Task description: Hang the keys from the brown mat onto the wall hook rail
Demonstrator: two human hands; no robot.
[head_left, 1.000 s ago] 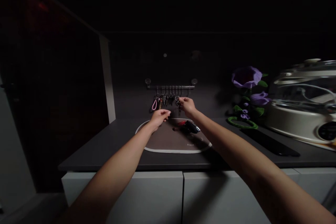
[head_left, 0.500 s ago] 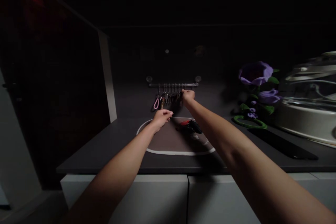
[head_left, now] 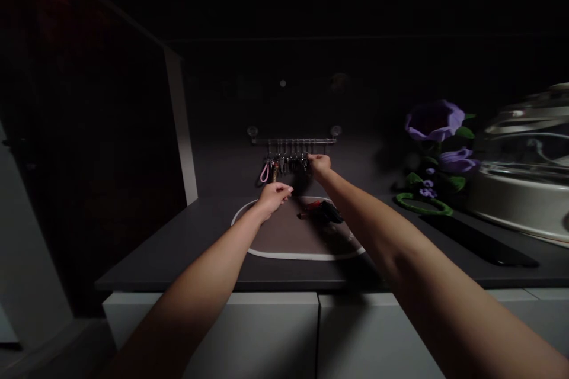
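Note:
A metal rail with suction cups at both ends is fixed to the dark wall, and several key bunches hang from its hooks. One has a pink loop keychain. My right hand is up at the right end of the bunches, its fingertips pinching a key ring. My left hand hangs in the air below the keys, fingers closed, with nothing visible in them. Beneath it lies a white-rimmed brown mat, which carries a black and red object.
The dark counter has white cabinet doors under it. To the right stand purple artificial flowers with a green ring, a black strip, and a silver cooker with a glass lid.
My right hand has risen to the rail's hooks with the key ring, which was lower in the oldest frame. My left hand has hardly moved. The view has shifted slightly.

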